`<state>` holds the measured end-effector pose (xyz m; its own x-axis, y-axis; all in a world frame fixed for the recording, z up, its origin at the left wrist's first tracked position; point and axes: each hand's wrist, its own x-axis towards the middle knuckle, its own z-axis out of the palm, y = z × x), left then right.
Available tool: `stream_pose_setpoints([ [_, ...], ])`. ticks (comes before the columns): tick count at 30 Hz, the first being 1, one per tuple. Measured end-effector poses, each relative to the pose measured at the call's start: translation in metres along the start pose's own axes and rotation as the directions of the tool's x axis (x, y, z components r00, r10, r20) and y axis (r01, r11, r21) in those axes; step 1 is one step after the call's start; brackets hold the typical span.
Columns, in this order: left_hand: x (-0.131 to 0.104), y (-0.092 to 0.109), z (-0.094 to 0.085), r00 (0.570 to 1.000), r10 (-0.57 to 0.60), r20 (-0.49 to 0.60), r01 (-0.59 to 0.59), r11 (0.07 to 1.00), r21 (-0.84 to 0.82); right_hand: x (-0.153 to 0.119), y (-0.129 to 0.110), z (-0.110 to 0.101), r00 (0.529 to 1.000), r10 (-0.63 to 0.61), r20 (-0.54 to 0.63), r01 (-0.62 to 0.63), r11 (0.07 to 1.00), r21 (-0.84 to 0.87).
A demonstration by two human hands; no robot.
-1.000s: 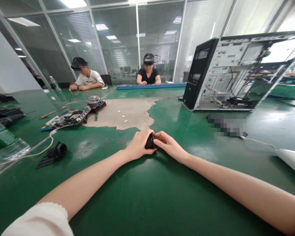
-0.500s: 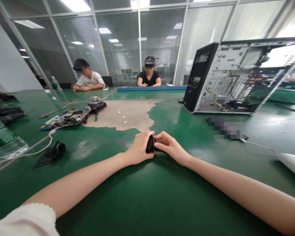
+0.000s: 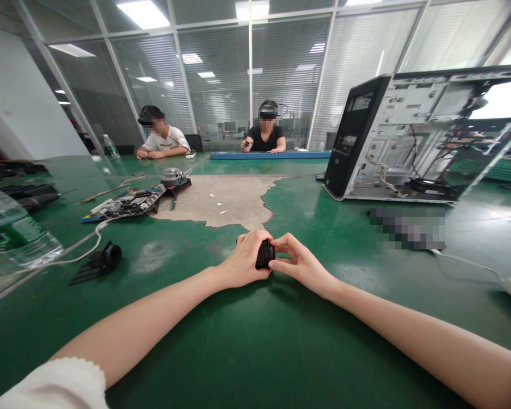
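At the green worktop [image 3: 272, 346], a left hand [image 3: 244, 261] wraps its grip around a black part [image 3: 263, 255], the right hand [image 3: 301, 261] pinching its end, the handling apparently unfinished, the part not yet released. Beyond sit a circuit board [image 3: 130, 203] and an open-sided computer case [image 3: 357, 133].

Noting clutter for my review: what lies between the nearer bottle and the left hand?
The head view shows a pale cable and a black part with a round opening.
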<state>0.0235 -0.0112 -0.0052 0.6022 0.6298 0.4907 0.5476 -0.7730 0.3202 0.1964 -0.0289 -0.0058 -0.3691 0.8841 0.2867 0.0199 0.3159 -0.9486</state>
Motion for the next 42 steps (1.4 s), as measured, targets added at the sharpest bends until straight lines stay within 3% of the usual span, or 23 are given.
stream_pose_setpoints([
  [7,0.0,-0.004,0.003,0.999,0.039,-0.02,-0.039,0.999,0.025,0.005,0.004,-0.002,0.997,0.068,-0.046,-0.068,0.998,-0.007],
  [13,0.0,-0.003,0.003,0.999,0.044,0.003,-0.044,0.998,0.033,0.002,0.007,-0.006,0.997,0.001,0.082,0.003,0.999,-0.05],
  [18,0.0,-0.002,0.002,0.999,0.046,0.007,-0.046,0.998,0.041,-0.002,0.004,-0.008,0.995,-0.017,0.102,0.022,0.999,-0.049],
  [24,0.001,-0.002,0.003,0.999,0.043,0.002,-0.043,0.998,0.049,0.005,0.006,-0.008,0.997,0.042,0.067,-0.045,0.998,0.042],
  [28,0.002,-0.003,0.004,0.999,0.043,-0.003,-0.043,0.998,0.053,0.005,0.006,-0.008,0.993,0.081,0.08,-0.082,0.997,0.013],
  [34,0.001,-0.003,0.004,0.998,0.055,0.021,-0.056,0.997,0.045,-0.001,0.003,-0.011,0.989,-0.002,0.149,0.014,0.996,-0.083],
  [42,0.001,-0.002,0.004,0.998,0.065,0.015,-0.066,0.997,0.048,0.004,0.004,-0.005,0.994,0.063,0.09,-0.06,0.998,-0.035],
])
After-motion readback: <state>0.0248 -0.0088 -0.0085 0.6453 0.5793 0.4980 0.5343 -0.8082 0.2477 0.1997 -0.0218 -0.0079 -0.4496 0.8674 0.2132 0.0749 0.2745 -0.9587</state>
